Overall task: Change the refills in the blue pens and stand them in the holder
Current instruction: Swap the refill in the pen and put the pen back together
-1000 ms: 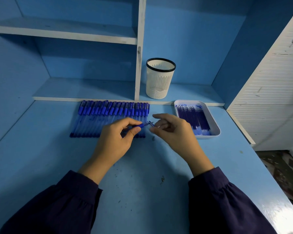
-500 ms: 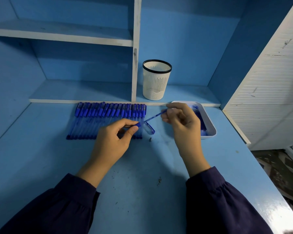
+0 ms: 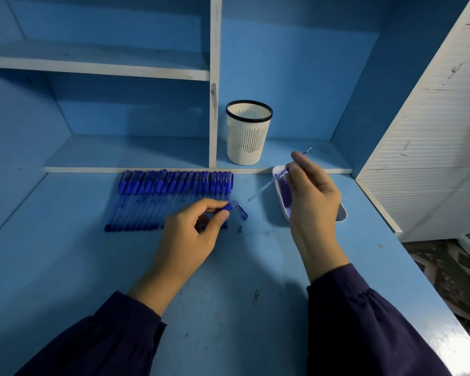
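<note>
A row of several blue pens (image 3: 171, 199) lies on the blue desk. My left hand (image 3: 193, 237) pinches a blue pen barrel (image 3: 223, 208) just right of the row. A pen cap (image 3: 242, 211) and a small metal tip (image 3: 240, 229) lie on the desk beside it. My right hand (image 3: 312, 196) pinches a thin refill (image 3: 269, 184), lifted clear of the barrel, above the white tray (image 3: 278, 191) of blue refills. The white mesh holder (image 3: 248, 134) with a black rim stands behind on the low shelf and looks empty.
A white shelf divider (image 3: 215, 82) rises left of the holder. A white slatted panel (image 3: 429, 137) closes the right side. The desk's right edge (image 3: 429, 289) drops off to a cluttered floor.
My right hand has drawn the refill out of the barrel and carried it right and back, over the tray. My left hand has kept hold of the barrel in about the same place.
</note>
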`<state>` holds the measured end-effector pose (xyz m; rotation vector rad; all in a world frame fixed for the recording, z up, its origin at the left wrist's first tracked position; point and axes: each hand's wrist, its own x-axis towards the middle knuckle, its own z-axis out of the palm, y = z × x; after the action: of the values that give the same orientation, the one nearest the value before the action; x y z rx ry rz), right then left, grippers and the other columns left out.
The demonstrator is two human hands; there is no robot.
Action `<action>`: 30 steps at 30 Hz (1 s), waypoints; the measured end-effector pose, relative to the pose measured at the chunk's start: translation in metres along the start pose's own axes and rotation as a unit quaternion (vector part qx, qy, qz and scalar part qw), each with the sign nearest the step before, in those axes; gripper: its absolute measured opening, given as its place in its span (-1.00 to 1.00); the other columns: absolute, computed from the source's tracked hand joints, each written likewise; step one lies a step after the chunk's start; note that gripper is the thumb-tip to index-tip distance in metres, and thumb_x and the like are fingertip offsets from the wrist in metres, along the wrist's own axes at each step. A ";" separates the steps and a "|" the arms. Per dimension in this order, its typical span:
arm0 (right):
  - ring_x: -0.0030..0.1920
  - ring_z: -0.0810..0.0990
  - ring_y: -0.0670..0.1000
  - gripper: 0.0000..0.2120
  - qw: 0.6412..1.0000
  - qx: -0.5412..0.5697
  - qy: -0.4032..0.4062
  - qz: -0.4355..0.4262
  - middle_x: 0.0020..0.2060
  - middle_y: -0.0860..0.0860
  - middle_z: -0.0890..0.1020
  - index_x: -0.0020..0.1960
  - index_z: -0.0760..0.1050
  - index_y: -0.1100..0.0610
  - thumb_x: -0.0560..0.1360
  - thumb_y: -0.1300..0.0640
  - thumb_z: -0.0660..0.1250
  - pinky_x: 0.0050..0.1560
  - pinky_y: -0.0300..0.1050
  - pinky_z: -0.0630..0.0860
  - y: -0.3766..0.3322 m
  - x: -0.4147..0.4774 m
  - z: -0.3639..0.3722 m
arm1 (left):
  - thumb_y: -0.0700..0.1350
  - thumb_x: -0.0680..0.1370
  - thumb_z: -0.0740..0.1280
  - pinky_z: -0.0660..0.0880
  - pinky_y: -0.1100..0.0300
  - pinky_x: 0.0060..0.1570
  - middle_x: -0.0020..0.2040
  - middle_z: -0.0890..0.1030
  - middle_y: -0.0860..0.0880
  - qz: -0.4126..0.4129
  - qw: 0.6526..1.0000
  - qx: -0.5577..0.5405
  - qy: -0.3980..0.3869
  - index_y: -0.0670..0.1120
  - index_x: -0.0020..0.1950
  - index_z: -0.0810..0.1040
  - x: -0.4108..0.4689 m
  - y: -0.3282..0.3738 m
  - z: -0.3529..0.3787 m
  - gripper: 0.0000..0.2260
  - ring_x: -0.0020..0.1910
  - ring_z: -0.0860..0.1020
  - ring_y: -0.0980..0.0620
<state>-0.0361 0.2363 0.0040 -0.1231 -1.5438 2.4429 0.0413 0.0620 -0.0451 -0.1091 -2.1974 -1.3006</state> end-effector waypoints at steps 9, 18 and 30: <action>-0.39 0.55 -0.24 -0.73 0.932 -0.316 -0.174 0.028 -0.23 -0.04 0.64 0.11 0.62 0.21 0.48 0.43 0.31 -0.34 -0.51 0.40 -0.003 0.035 0.004 | -0.19 0.57 0.35 0.45 0.44 -0.04 -0.02 0.62 0.06 0.091 0.992 0.067 0.050 -0.16 0.17 0.63 0.020 -0.010 0.013 -0.80 -0.10 0.56 0.17; 0.07 0.62 0.01 -0.71 0.846 -0.495 -0.195 -0.029 0.06 0.05 0.68 0.09 0.66 0.17 0.47 0.37 0.28 0.05 -0.26 0.50 0.028 0.054 0.017 | -0.20 0.59 0.35 0.52 0.26 0.12 0.10 0.64 0.04 0.116 0.989 0.067 0.067 -0.20 0.20 0.63 0.043 -0.025 0.023 -0.79 0.08 0.59 0.14; 0.07 0.61 0.25 -0.69 0.759 -0.618 -0.192 -0.075 0.06 0.28 0.64 0.10 0.61 0.34 0.46 0.43 0.18 -0.03 -0.13 0.54 0.042 0.053 0.026 | -0.21 0.58 0.36 0.49 0.37 0.09 0.07 0.63 0.06 0.113 0.991 0.062 0.045 -0.19 0.20 0.63 0.041 -0.028 0.023 -0.78 0.05 0.58 0.20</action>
<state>-0.0994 0.2098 -0.0193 0.2835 -2.9201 0.9485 -0.0127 0.0579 -0.0540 -0.2395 -2.1142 -1.0243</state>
